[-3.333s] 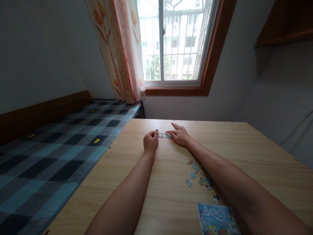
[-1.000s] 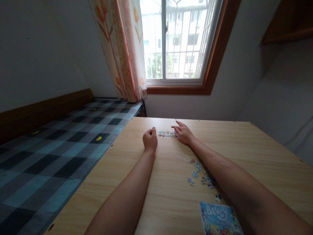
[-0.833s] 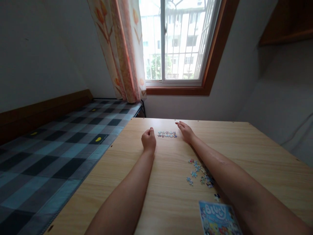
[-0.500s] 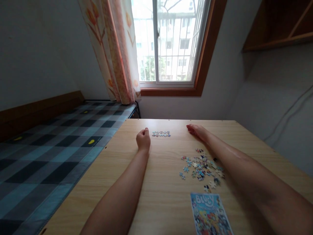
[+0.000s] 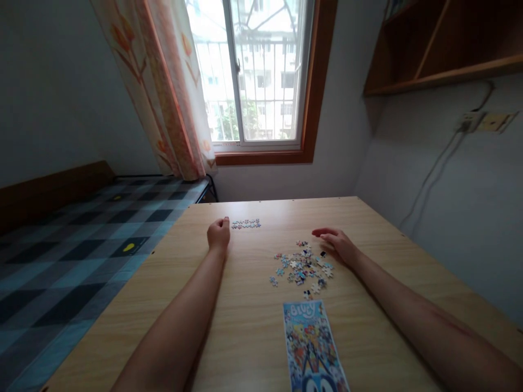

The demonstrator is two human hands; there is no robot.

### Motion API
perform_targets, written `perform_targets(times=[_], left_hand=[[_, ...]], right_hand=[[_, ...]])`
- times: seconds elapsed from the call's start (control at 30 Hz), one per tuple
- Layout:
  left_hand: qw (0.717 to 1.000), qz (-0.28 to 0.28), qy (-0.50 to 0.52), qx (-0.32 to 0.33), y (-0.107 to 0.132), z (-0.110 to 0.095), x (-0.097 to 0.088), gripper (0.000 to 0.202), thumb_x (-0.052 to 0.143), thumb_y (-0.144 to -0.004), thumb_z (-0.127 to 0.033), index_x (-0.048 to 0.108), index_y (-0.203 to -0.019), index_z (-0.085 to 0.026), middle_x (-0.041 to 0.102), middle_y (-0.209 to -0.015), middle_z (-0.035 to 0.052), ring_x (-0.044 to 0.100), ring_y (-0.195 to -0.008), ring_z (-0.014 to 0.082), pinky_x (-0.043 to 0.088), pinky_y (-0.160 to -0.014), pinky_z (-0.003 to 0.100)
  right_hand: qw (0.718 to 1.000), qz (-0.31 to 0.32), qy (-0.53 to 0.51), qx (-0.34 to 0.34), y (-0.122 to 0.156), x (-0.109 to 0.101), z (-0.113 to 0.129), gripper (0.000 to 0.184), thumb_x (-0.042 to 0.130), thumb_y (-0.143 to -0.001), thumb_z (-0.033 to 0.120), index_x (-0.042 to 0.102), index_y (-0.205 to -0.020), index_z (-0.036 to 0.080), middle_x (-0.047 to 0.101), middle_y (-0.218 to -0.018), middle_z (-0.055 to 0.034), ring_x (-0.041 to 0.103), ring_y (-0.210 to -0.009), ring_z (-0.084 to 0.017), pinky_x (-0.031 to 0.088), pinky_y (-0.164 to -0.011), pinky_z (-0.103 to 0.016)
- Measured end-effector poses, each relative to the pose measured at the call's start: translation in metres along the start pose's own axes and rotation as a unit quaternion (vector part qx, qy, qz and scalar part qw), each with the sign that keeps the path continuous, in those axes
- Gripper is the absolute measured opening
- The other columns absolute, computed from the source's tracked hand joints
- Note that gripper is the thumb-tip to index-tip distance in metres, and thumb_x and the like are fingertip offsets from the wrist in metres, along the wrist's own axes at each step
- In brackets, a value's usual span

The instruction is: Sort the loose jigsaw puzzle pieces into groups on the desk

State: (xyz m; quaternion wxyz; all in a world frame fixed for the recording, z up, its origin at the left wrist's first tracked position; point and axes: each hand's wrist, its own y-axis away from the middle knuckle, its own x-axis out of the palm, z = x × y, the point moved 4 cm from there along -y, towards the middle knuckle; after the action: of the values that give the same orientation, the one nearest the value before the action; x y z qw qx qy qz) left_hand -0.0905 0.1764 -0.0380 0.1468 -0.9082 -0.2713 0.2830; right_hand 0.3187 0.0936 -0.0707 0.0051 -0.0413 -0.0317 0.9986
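My left hand [image 5: 219, 234] rests on the wooden table [image 5: 253, 326] curled into a loose fist, with nothing visible in it. Just right of it lies a short joined strip of puzzle pieces [image 5: 245, 224]. My right hand [image 5: 337, 243] lies flat with fingers stretched out, at the right edge of a loose pile of puzzle pieces [image 5: 303, 266]; it holds nothing. A tall blue picture card [image 5: 312, 345] printed with cartoon characters lies nearer to me, below the pile.
A bed with a dark and blue checked cover [image 5: 73, 245] runs along the table's left side. Behind the table are a window [image 5: 253, 71] with a floral curtain [image 5: 163, 92]. Wooden shelves [image 5: 441, 49] and a wall socket [image 5: 469, 121] with a cable are on the right.
My right hand left the joined strip and moved back and right to the loose pile. My left hand stayed fisted beside the strip. The view swung to the right.
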Motion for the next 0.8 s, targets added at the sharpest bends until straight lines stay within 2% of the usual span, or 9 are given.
perform_targets(times=[0.23, 0.33, 0.43, 0.57, 0.63, 0.7, 0.8], left_hand=[[0.995, 0.082, -0.044, 0.033, 0.011, -0.011, 0.003, 0.04, 0.043, -0.081, -0.052, 0.052, -0.059, -0.02, 0.044, -0.051, -0.0033, 0.046, -0.056, 0.0137, 0.029, -0.054, 0.025], [0.993, 0.098, -0.045, 0.04, 0.022, -0.017, 0.0, 0.038, 0.044, -0.081, -0.051, 0.048, -0.058, -0.02, 0.042, -0.051, -0.0041, 0.044, -0.054, 0.0129, 0.03, -0.054, 0.025], [0.984, 0.135, -0.091, 0.069, 0.036, -0.025, 0.001, 0.032, 0.049, -0.08, -0.046, 0.05, -0.06, -0.02, 0.05, -0.055, -0.0026, 0.047, -0.057, 0.0138, 0.032, -0.056, 0.025], [0.957, 0.186, -0.177, 0.136, 0.062, -0.036, 0.008, 0.018, 0.054, -0.078, -0.036, 0.061, -0.073, -0.02, 0.065, -0.074, 0.0032, 0.056, -0.071, 0.0174, 0.04, -0.066, 0.028], [0.951, 0.185, -0.195, 0.153, 0.072, -0.04, 0.01, 0.019, 0.055, -0.079, -0.034, 0.066, -0.083, -0.019, 0.068, -0.085, 0.0057, 0.058, -0.079, 0.0197, 0.043, -0.074, 0.03], [0.947, 0.185, -0.208, 0.162, 0.08, -0.043, 0.01, 0.024, 0.055, -0.08, -0.035, 0.068, -0.093, -0.019, 0.069, -0.094, 0.0078, 0.06, -0.087, 0.0221, 0.045, -0.082, 0.034], [0.937, 0.214, -0.207, 0.181, 0.088, -0.046, 0.009, 0.029, 0.056, -0.081, -0.036, 0.068, -0.101, -0.019, 0.069, -0.106, 0.0092, 0.059, -0.099, 0.0247, 0.044, -0.093, 0.039]], right_hand=[[0.999, -0.025, -0.011, -0.034, 0.001, 0.001, 0.005, 0.033, 0.062, -0.069, 0.033, 0.073, -0.096, 0.017, 0.072, -0.101, -0.0063, 0.063, -0.103, -0.02, 0.048, -0.091, -0.03], [0.999, -0.028, -0.032, -0.033, 0.002, -0.002, 0.004, 0.032, 0.064, -0.069, 0.032, 0.073, -0.095, 0.018, 0.072, -0.098, -0.006, 0.063, -0.098, -0.018, 0.048, -0.088, -0.028], [0.992, -0.052, -0.118, -0.015, 0.0, -0.01, 0.002, 0.03, 0.065, -0.068, 0.032, 0.073, -0.095, 0.019, 0.071, -0.091, -0.0049, 0.064, -0.088, -0.015, 0.049, -0.079, -0.025], [0.971, -0.056, -0.234, -0.009, -0.004, -0.018, 0.0, 0.027, 0.067, -0.066, 0.03, 0.073, -0.09, 0.019, 0.069, -0.084, -0.0037, 0.063, -0.078, -0.013, 0.05, -0.074, -0.024], [0.974, -0.048, -0.221, -0.001, -0.004, -0.017, 0.0, 0.027, 0.068, -0.066, 0.029, 0.073, -0.09, 0.019, 0.069, -0.083, -0.0037, 0.062, -0.077, -0.012, 0.05, -0.071, -0.022], [0.984, -0.048, -0.17, 0.015, -0.002, -0.014, 0.001, 0.028, 0.067, -0.067, 0.03, 0.073, -0.092, 0.019, 0.07, -0.085, -0.0039, 0.062, -0.077, -0.012, 0.047, -0.065, -0.021], [0.996, -0.048, -0.077, 0.021, 0.001, -0.007, 0.002, 0.03, 0.065, -0.068, 0.033, 0.073, -0.094, 0.019, 0.071, -0.09, -0.0047, 0.063, -0.081, -0.014, 0.046, -0.063, -0.021]])
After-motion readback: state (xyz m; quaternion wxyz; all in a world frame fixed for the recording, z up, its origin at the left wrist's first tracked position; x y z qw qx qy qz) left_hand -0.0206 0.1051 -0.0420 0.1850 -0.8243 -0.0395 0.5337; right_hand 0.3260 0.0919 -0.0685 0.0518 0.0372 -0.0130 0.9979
